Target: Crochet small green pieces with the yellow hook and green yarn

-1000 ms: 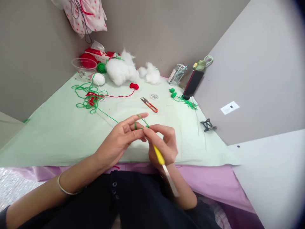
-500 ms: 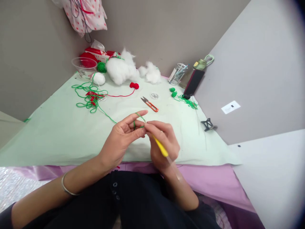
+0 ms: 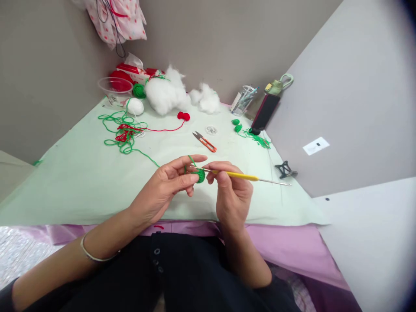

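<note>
Between its thumb and fingers, my left hand pinches a small round green crochet piece. Green yarn loops over the raised left index finger and trails back to a loose tangle. My right hand is closed on the yellow handle of a crochet hook, which lies nearly level and points left. The hook's metal tip reaches the top edge of the green piece, by the yarn loop; whether it passes through a stitch I cannot tell. Its other thin metal end sticks out to the right.
Orange thread snips and a small round clear case lie beyond my hands. Farther back are white stuffing, a red crochet piece and a plastic tub. Small green pieces, a bottle and a black stand are right.
My right hand has turned, swinging the hook from pointing down toward me to nearly level. The green piece, hidden before, now shows at my left fingertips.
</note>
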`<state>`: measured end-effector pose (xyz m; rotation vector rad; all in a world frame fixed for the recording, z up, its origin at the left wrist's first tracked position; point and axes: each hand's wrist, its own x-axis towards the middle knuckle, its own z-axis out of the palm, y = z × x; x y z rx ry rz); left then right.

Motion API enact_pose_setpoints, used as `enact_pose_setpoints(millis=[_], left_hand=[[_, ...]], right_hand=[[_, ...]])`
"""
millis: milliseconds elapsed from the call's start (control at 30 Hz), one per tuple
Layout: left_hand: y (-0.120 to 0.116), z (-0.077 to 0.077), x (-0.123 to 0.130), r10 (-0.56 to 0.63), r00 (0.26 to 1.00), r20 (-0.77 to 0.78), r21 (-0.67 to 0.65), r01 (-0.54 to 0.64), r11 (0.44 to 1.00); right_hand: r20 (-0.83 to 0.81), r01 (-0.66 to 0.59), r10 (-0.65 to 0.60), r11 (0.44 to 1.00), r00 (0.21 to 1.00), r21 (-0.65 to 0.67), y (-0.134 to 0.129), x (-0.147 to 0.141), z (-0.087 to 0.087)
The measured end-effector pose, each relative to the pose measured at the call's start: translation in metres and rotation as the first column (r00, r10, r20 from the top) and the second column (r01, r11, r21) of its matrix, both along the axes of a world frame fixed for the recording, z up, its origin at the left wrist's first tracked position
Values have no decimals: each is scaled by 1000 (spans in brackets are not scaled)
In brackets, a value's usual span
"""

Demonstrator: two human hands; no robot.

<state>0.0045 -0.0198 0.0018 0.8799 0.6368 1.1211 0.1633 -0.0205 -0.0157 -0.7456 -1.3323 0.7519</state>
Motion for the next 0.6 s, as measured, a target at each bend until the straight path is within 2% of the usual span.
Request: enact_pose_setpoints(millis=[133,333,433,600], left_hand=[[0,1,1,44,998,-33,13,-44,999],[-1,1,-3,-53,998,20,-78,54,995],[-1,0,-4,-87,996,22,-79,89,993],[-2,-1,-1,23,999,-42,16,-22,1000]], right_hand=[[-37,-38,38,999,999,9,-1,0,-1],[-157,-91,84,995,984,-41,-2,5,1],[-188,-103,92,993,978,-49,-2,8,3],[-134,-62,59,998,989,-19,-4,8,4]])
